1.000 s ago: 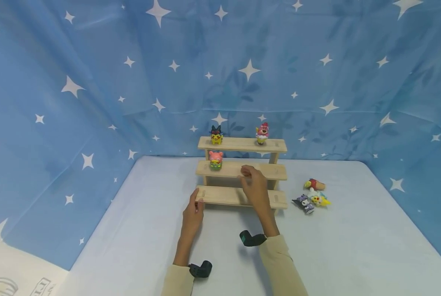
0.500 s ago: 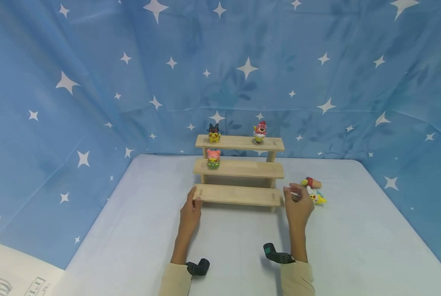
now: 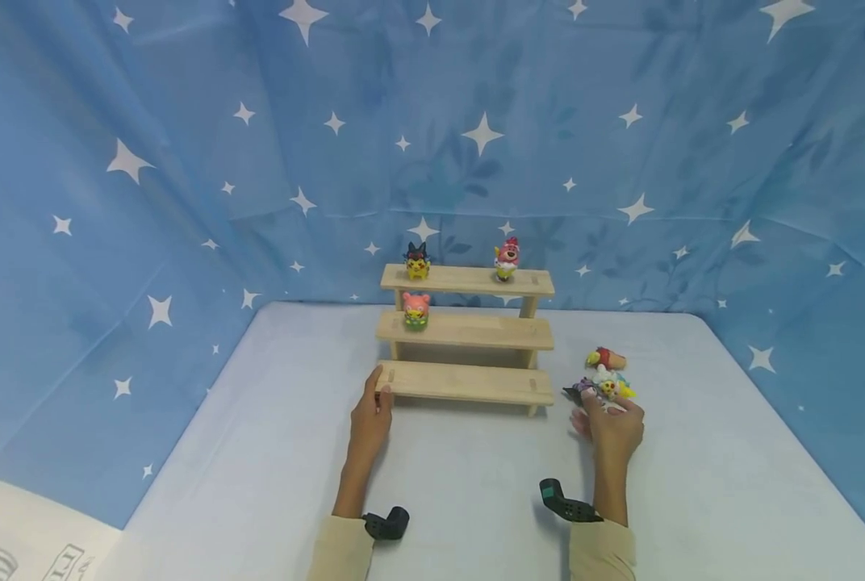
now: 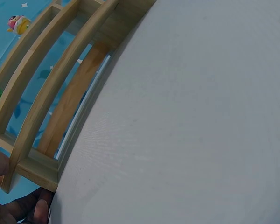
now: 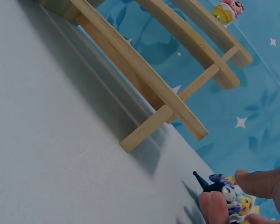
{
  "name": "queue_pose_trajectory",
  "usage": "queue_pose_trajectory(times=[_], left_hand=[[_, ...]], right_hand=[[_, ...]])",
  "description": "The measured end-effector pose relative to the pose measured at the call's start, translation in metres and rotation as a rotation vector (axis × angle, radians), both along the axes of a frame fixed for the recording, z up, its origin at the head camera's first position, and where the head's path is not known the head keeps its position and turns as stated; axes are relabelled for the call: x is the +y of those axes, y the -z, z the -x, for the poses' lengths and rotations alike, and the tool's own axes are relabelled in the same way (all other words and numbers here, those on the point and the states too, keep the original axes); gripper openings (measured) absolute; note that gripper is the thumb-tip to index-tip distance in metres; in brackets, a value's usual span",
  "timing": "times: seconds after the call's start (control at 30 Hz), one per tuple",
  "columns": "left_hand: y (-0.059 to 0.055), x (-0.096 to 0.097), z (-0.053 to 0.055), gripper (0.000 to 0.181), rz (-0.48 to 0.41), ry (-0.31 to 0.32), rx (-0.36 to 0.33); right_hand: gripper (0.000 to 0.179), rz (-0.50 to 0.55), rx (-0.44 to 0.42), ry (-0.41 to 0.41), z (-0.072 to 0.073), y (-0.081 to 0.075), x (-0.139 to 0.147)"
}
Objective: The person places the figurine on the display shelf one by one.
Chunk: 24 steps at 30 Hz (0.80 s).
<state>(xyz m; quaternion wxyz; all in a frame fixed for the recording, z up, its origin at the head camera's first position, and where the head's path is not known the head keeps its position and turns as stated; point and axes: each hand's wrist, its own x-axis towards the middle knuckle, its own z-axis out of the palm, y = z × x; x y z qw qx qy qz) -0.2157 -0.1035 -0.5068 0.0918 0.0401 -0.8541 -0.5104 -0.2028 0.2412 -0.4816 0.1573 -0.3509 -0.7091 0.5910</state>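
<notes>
My left hand (image 3: 370,421) grips the left end of a three-tier wooden display stand (image 3: 469,382), thumb near its top board and other fingers below it. My right hand (image 3: 614,436) is low over the table, right of the stand, thumb and fingers spread around small figurines. Nearest its fingers is a purple-and-black figurine (image 5: 227,192) with a white face, partly hidden by the fingertips. A yellow-and-white figurine (image 3: 610,382) lies right against it. Just behind lies a red-and-tan figurine (image 3: 607,358) on its side.
On the top tier stand a yellow figurine with a black-eared hood (image 3: 417,262) and a pink bear figurine (image 3: 506,259). The middle tier bears a pink-hooded figurine (image 3: 415,311) at its left. A blue star-patterned curtain (image 3: 432,161) closes off the back of the white table (image 3: 461,484).
My right hand has moved from in front of the stand's middle tier to the right and down to the figurines. The left hand keeps its hold on the stand.
</notes>
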Motion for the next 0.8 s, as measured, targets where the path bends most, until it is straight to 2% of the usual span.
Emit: queue_pose_trajectory(times=[0.13, 0.27, 0.37, 0.6, 0.8], left_hand=[[0.003, 0.001, 0.000, 0.048, -0.004, 0.004, -0.003], [0.003, 0.001, 0.001, 0.048, -0.002, -0.003, 0.012], [0.002, -0.001, 0.002, 0.048, 0.010, -0.003, 0.026], [0.000, 0.000, 0.002, 0.048, 0.008, -0.006, 0.028], [0.000, 0.001, 0.001, 0.048, 0.008, -0.009, 0.017]], right_hand=[[0.068, 0.092, -0.031, -0.025, 0.000, 0.004, 0.002], [0.070, 0.186, -0.015, -0.053, 0.003, 0.008, 0.004], [0.067, 0.212, -0.013, -0.060, 0.004, 0.011, 0.005], [0.056, 0.203, -0.029, -0.058, 0.008, 0.013, 0.008], [0.055, 0.272, -0.005, -0.054, 0.010, 0.014, 0.009]])
